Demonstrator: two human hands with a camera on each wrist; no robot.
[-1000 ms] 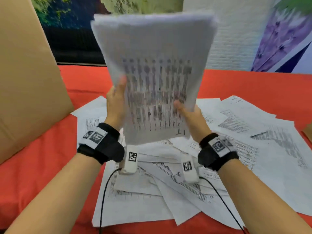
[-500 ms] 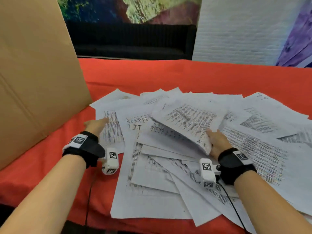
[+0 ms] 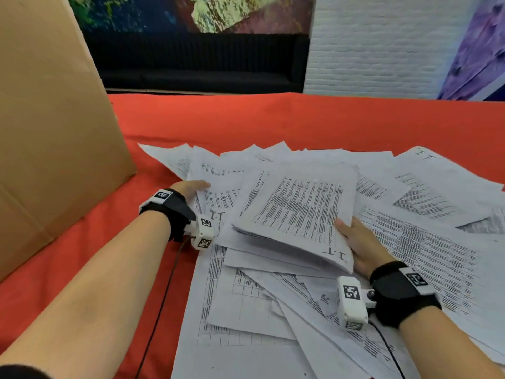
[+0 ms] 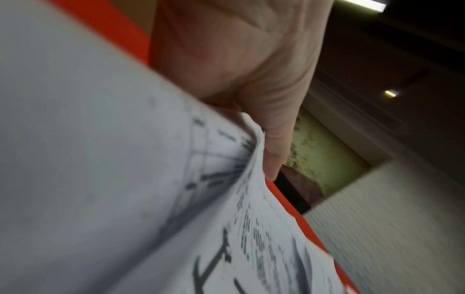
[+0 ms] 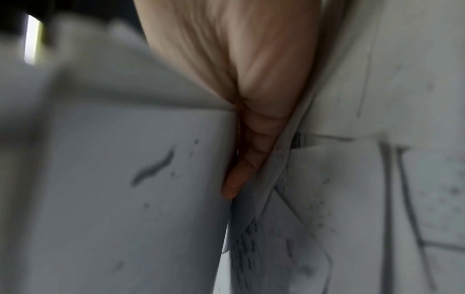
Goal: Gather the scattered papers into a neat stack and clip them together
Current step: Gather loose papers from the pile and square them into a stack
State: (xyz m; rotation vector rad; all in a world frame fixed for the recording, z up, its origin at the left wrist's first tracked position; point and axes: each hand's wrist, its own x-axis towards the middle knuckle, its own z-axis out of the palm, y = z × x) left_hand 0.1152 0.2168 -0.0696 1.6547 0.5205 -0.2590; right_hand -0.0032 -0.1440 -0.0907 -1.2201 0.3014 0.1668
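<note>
A: How did the hands sit?

B: The right hand [image 3: 360, 250] lay at about four o'clock of the gathered sheaf of papers [image 3: 297, 214], thumb on top and the other fingers [image 5: 251, 151] tucked under it, its grip closed on the sheaf's near right corner. The left hand [image 3: 188, 188] lay at nine o'clock, fingers [image 4: 274, 143] fairly straight and slid against the left edges of the loose sheets [image 3: 216, 184]; whether its grip had closed on any sheet, I could not tell.

A: And the room around?

B: The scattered papers [image 3: 426, 242] fanned over the red table [image 3: 300, 119] from centre towards three o'clock. Bare cloth ran along twelve o'clock. A cardboard panel [image 3: 49, 132] stood at nine to ten o'clock, near the left hand.
</note>
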